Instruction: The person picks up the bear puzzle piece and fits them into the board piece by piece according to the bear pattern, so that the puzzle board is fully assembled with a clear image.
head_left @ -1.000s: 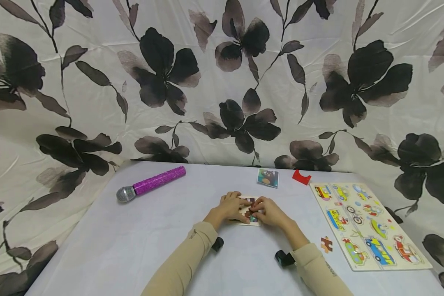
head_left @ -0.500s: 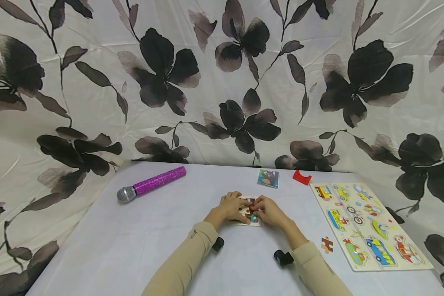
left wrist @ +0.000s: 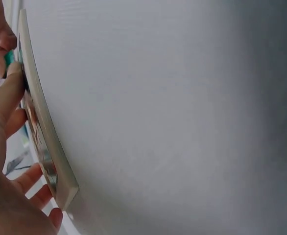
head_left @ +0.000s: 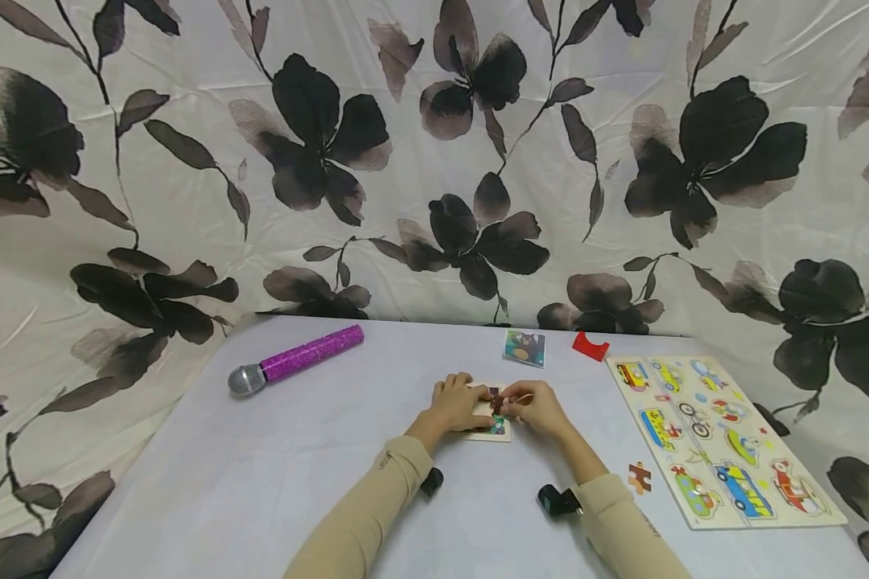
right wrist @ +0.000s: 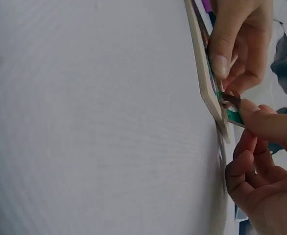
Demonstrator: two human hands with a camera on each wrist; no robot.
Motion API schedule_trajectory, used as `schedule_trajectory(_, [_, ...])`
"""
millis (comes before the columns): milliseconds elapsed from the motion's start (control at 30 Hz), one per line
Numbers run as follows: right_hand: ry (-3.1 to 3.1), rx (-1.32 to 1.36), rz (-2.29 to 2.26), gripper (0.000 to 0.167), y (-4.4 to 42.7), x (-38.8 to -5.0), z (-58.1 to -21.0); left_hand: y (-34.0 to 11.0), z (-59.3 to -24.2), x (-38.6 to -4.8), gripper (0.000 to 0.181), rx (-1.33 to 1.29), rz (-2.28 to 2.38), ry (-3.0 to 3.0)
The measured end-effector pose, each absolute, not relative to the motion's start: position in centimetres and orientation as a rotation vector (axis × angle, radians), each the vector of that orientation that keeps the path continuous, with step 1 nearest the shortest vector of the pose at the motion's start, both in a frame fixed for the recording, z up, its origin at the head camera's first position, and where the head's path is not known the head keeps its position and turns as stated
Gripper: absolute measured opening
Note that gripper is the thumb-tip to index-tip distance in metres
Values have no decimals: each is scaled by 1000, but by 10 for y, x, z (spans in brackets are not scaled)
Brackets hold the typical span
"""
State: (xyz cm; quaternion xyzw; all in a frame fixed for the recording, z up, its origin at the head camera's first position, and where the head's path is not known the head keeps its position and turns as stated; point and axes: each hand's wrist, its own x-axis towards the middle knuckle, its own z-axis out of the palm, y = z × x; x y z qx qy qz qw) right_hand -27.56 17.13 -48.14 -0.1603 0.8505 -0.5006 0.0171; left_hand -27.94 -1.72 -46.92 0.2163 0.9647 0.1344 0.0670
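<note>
A small wooden jigsaw board (head_left: 503, 436) lies on the table, with brown and green pieces in it. My left hand (head_left: 452, 404) rests on its left side, thumb and fingertips spread and pressing the surface and edge. In the left wrist view the fingers (left wrist: 31, 177) touch along the board's rim. My right hand (head_left: 539, 408) is at the board's right side and pinches a brown and green jigsaw piece (right wrist: 235, 116) between thumb and fingers. This piece is tilted up over the board. The hands cover much of the picture.
A loose jigsaw piece (head_left: 640, 478) lies right of the hands, near a large vehicle puzzle board (head_left: 684, 474). Behind are a bear picture card (head_left: 525, 348) and a red cut-out piece (head_left: 590, 346). A purple microphone (head_left: 311, 354) lies at the left.
My right hand has shifted slightly right and up, tilting the jigsaw piece off the board. My left thumb has shifted a little while that hand stays on the board.
</note>
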Motion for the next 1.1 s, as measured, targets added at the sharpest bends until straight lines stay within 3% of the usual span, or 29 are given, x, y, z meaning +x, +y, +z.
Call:
schedule_trajectory(233, [2626, -533, -1568, 13, 176, -278, -478, -15, -470, -280, 49, 651, 421, 2922])
schedule_trajectory(467, [2754, -787, -1317, 13, 166, -281, -476, -15, -468, -279, 51, 637, 444, 2926])
schedule_trajectory(1100, [2864, -929, -1035, 14, 163, -274, -478, -17, -468, -272, 55, 650, 330, 2981])
